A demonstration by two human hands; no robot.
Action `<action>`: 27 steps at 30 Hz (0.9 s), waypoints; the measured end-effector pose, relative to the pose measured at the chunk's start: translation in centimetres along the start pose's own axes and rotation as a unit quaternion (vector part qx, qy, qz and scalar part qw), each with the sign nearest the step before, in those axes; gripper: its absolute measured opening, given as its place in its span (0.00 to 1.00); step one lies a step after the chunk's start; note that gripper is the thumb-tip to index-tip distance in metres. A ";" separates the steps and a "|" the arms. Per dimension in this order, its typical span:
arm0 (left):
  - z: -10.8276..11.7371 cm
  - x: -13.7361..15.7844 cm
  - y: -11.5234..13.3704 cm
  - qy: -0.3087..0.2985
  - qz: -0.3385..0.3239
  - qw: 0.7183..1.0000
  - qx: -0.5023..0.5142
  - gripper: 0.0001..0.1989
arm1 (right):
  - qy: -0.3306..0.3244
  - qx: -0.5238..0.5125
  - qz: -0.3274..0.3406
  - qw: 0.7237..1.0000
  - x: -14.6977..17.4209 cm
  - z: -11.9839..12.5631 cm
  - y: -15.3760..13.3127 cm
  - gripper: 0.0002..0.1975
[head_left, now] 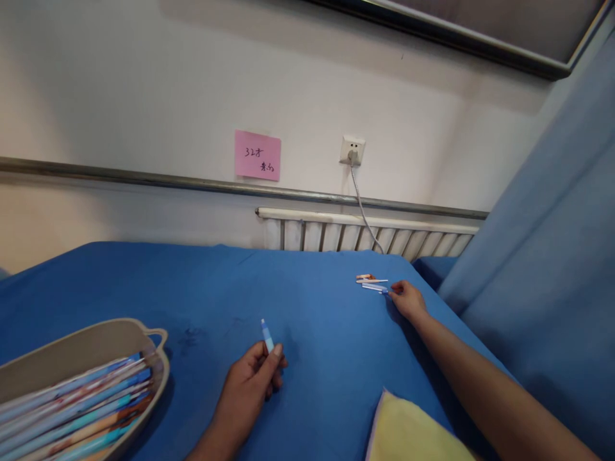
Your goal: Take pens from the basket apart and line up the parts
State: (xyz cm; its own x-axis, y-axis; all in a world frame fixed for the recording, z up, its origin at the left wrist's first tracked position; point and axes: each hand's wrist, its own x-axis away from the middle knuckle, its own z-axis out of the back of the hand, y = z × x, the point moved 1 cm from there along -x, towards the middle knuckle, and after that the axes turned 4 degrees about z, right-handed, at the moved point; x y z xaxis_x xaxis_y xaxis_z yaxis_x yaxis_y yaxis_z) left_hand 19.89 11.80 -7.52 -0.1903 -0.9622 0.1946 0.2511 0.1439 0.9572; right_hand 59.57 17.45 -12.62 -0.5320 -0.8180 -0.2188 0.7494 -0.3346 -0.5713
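My left hand is closed around a light blue pen. The pen's pale tip points up and away, and its lower part is hidden in the fingers. At the far right of the blue-covered table, my right hand reaches out with thumb and fingers pinched at the blue end of a white pen. Just behind it lies an orange and white pen, close beside other slim pieces. An oval beige basket at the lower left holds several pens in blue, teal, orange and white.
A yellow cloth-like item lies at the near edge. Beyond the blue-covered table stand a white radiator and a wall with a plugged-in socket and a pink note. A blue curtain hangs on the right.
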 end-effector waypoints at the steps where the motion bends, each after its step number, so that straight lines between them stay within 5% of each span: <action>1: 0.0 0.0 0.1 0.000 0.001 1.000 -0.001 0.22 | -0.006 0.011 -0.001 1.000 0.2 0.0 0.0 0.10; 19: -0.8 0.6 0.0 -0.052 -0.050 0.988 -0.134 0.17 | 0.005 0.045 0.030 0.999 2.5 0.0 -4.4 0.10; 23: -1.0 0.7 -0.3 -0.058 -0.070 0.980 -0.177 0.17 | -0.026 -0.030 0.122 0.992 7.1 0.3 -8.8 0.10; 25: -1.1 0.9 -0.3 -0.069 -0.075 0.975 -0.197 0.16 | -0.098 -0.170 0.231 0.953 10.8 0.5 -11.7 0.12; 27: -1.2 1.3 -0.1 -0.079 -0.082 0.969 -0.220 0.14 | -0.185 -0.265 0.250 0.913 14.7 0.4 -14.3 0.17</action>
State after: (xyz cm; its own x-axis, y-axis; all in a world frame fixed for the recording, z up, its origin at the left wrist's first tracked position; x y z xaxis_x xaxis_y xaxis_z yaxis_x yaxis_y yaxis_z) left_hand 20.74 10.27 -7.66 -0.3964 -0.9114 0.1106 0.5787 -0.1545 0.8008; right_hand 41.21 10.00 -7.32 0.0667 -0.9414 -0.3306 0.5135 0.3165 -0.7976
